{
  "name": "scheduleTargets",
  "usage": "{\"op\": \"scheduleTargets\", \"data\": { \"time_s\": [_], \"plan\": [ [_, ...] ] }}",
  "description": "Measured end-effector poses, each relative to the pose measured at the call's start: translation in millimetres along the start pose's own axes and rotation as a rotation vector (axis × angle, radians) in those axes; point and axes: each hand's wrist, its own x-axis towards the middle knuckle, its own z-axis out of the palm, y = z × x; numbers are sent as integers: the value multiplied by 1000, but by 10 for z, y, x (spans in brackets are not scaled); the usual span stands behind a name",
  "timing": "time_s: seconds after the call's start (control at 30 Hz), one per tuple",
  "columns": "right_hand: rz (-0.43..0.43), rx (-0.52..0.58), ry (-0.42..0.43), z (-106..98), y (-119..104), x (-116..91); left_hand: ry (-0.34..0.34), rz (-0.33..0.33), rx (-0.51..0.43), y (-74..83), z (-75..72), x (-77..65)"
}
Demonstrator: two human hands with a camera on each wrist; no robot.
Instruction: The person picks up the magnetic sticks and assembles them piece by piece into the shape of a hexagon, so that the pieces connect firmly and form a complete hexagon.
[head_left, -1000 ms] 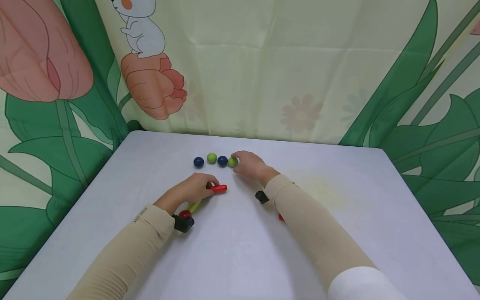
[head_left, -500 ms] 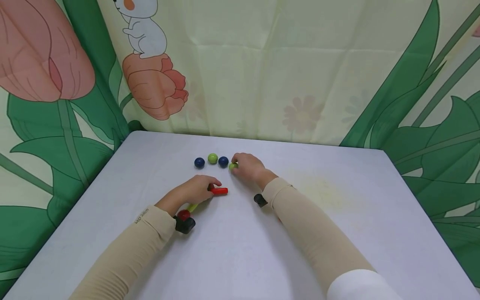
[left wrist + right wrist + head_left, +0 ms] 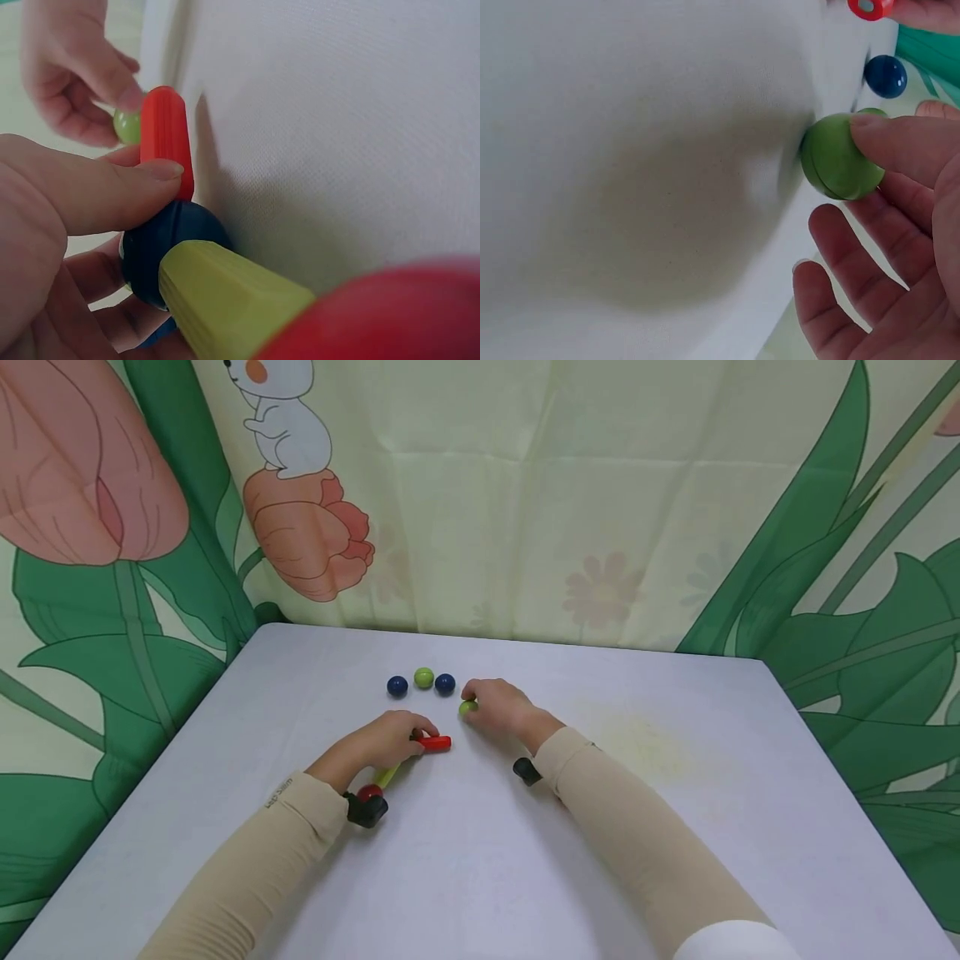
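Note:
My left hand (image 3: 386,739) grips a joined toy piece: a red rod (image 3: 166,135), a dark blue ball (image 3: 176,232), a yellow-green rod (image 3: 225,292) and a red ball (image 3: 390,322) in a chain. The thumb lies where the red rod meets the blue ball. In the head view the red rod points right, while the red ball (image 3: 369,792) sits by the left wrist. My right hand (image 3: 501,707) pinches a green ball (image 3: 840,159) between thumb and fingers, just beyond the red rod's free end. Its other fingers are spread loosely in the right wrist view.
Toward the back of the white table (image 3: 675,827) a blue ball (image 3: 397,686), a green ball (image 3: 423,677) and another blue ball (image 3: 445,684) lie in a row. A printed curtain (image 3: 465,527) hangs behind the table. Each wrist carries a small black camera (image 3: 367,810).
My right hand has drawn the green ball away from the row, toward me. The left hand stays nearly still with the chain. A red piece seen by the right forearm is now hidden.

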Motion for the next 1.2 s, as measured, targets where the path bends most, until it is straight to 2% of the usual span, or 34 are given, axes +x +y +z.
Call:
{"op": "scheduleTargets", "data": {
  "time_s": [0.47,0.97,1.2],
  "plan": [
    [-72,25,-44,85,-77,-265,13,-25,-12,-53,0,14],
    [-142,50,-21,205,-133,-342,41,52,-40,-77,2,-44],
    [-157,65,-3,205,-129,-372,43,52,-77,-73,-2,-39]
  ]
}}
